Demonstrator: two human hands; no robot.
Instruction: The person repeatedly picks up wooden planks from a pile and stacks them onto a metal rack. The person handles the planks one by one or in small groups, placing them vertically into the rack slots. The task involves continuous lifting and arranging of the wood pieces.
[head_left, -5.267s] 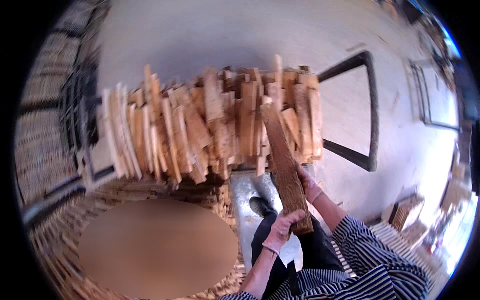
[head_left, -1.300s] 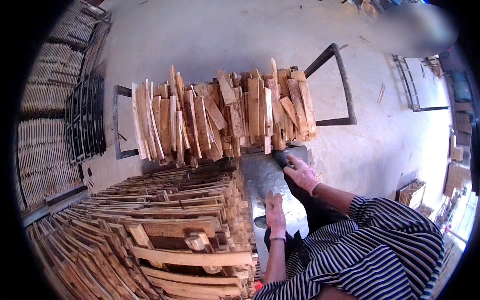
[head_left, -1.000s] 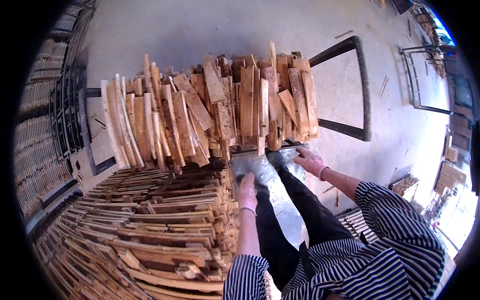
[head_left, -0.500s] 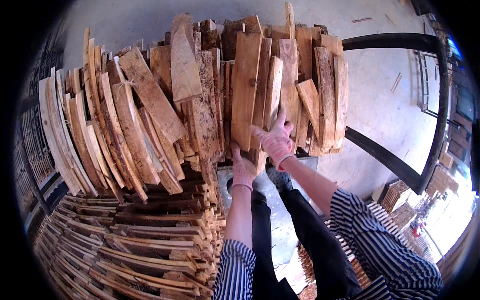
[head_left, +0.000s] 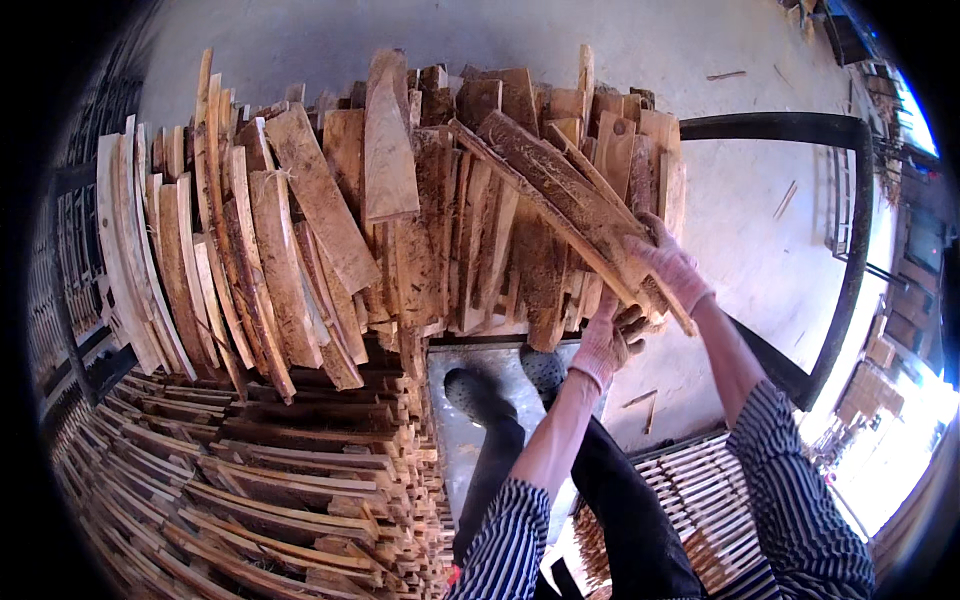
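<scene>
Several rough wooden boards (head_left: pixel 565 180) slant across the right part of a big pile, their lower ends toward me. My right hand (head_left: pixel 668 268), in a pink glove, is closed around the right side of these boards near their lower ends. Just below and left of it, my left hand (head_left: pixel 605 345), gloved alike with darkened fingertips, curls at the boards' lower ends. Its grip is partly hidden, but the fingers are bent. Under and beside the held boards lie more boards (head_left: pixel 390 150) of the pile, side by side, some with bark edges.
A black metal frame (head_left: pixel 862 240) juts out right of the pile. Stacked wood strips (head_left: pixel 300 480) fill the lower left. My feet in dark clogs (head_left: pixel 480 395) stand on a grey metal plate (head_left: pixel 450 362). Slatted wood (head_left: pixel 690 490) lies at lower right, and wood scraps (head_left: pixel 785 200) dot the floor.
Both hands have moved right along the pile. Boards that lay upright in the row are now gathered and tilted, lower ends to the right. My feet show more fully.
</scene>
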